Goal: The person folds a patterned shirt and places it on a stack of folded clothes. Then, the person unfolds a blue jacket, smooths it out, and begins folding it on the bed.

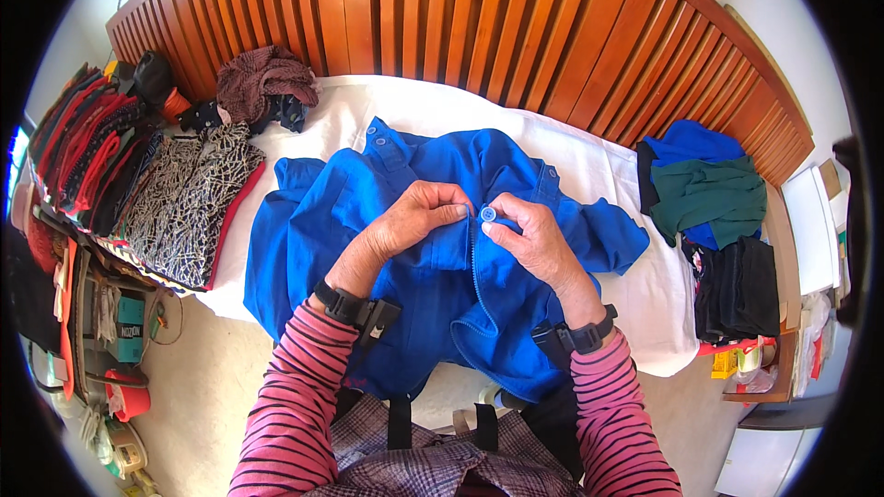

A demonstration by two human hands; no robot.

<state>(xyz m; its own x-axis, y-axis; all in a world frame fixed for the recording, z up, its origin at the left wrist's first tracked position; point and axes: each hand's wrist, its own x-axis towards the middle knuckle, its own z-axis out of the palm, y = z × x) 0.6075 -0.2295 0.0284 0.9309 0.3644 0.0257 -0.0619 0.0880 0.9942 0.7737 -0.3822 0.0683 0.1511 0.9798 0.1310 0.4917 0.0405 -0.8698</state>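
Both hands, left hand (414,216) and right hand (529,235), pinched the blue jacket (442,285) at its snap button (488,213), frame centre; misaligned halves might have failed to close.

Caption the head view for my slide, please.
Both hands, left and right, pinch a blue jacket at its snap button.

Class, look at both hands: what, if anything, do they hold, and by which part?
Both hold the blue jacket at its front opening: the left hand pinches the fabric edge, and the right hand pinches at the blue snap button.
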